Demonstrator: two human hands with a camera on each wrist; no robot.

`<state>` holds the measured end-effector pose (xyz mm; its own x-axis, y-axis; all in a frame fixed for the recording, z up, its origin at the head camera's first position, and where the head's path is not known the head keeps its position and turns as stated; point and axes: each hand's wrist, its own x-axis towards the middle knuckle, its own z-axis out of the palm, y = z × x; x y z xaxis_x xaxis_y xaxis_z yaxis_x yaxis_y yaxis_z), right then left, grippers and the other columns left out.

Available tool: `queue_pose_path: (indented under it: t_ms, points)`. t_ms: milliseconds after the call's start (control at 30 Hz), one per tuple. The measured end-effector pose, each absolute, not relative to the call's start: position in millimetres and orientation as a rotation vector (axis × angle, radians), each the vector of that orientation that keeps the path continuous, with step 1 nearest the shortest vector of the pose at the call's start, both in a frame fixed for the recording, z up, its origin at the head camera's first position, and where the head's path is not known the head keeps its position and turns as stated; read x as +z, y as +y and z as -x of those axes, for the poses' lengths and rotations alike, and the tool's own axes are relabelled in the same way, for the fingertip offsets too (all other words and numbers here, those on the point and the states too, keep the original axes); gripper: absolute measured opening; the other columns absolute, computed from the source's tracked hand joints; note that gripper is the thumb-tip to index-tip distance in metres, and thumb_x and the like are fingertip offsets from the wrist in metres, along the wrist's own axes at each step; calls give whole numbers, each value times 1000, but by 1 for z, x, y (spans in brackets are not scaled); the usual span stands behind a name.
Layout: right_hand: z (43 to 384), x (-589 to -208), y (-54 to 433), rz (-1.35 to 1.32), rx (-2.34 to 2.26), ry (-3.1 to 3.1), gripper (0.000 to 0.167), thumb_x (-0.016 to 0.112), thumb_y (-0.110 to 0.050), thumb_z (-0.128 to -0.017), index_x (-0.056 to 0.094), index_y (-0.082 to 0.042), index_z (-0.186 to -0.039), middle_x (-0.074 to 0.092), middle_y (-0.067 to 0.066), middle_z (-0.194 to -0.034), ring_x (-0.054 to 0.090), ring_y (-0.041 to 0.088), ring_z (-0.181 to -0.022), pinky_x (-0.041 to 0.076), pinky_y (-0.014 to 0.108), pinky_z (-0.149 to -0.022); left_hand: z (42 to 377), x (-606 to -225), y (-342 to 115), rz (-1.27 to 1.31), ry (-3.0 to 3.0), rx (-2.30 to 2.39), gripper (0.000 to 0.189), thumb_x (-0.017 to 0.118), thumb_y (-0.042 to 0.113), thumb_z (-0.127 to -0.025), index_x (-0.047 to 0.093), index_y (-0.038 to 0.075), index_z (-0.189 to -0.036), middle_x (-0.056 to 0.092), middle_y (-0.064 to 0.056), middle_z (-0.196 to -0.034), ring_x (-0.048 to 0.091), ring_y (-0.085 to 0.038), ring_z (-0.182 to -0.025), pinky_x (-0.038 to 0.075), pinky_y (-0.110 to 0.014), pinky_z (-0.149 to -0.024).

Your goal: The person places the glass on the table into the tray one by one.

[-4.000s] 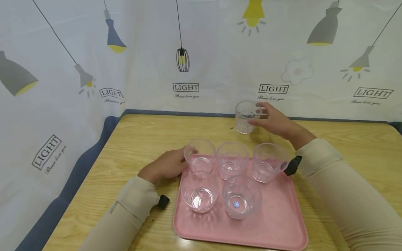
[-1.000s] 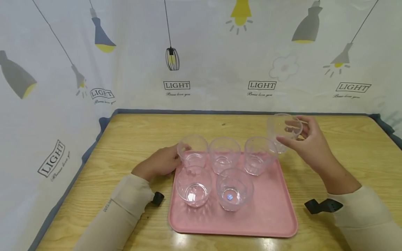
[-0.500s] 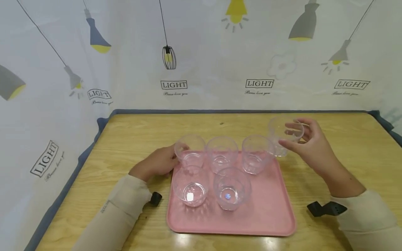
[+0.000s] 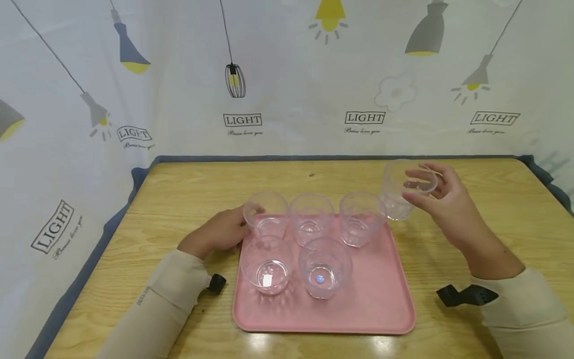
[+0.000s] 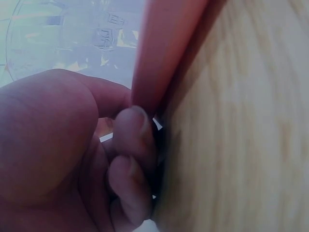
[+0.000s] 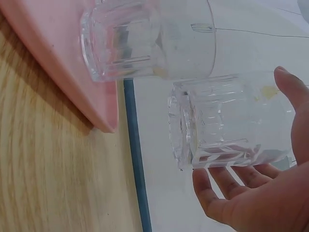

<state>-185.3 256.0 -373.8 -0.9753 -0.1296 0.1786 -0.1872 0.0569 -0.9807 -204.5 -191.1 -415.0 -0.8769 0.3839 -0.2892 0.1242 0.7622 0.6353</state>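
Observation:
Clear faceted plastic cups stand upright on a pink tray (image 4: 367, 316): three along its far side, a front-left cup (image 4: 266, 269) and a front-middle cup (image 4: 325, 269). My right hand (image 4: 450, 209) holds another clear cup (image 4: 394, 197) just beyond the tray's far right corner. In the right wrist view that cup (image 6: 222, 123) sits between thumb and fingers, close to the far-right cup (image 6: 145, 43). At the tray's far left edge is my left hand (image 4: 224, 229); the left wrist view shows its thumb and curled fingers gripping the tray rim (image 5: 166, 43).
The tray rests on a wooden table (image 4: 188, 179) with a dark blue edge at the back. A white lamp-print curtain (image 4: 287, 75) hangs behind and to the left. Black wrist-camera mounts stick out from both sleeves.
Since four seconds ago, the right hand has brought its cup from the table's back edge rightward and nearer, beside the far-right cup. Lately it has lifted slightly. The left hand stays at the tray.

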Motion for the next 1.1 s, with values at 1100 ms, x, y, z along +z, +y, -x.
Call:
queue_pose_path:
  t_ms: [1100]
  points:
    - [183,-359,283,-1065,2077,-2283,75,58,28,-79,38,0,-146,60,5,-126,60,12,-118,54,22,-93,203,-413,-190,-385,2542,865,44,54,21,-98,49,33,-140,60,-3,-64,57,-18,-49,51,-34,-54]
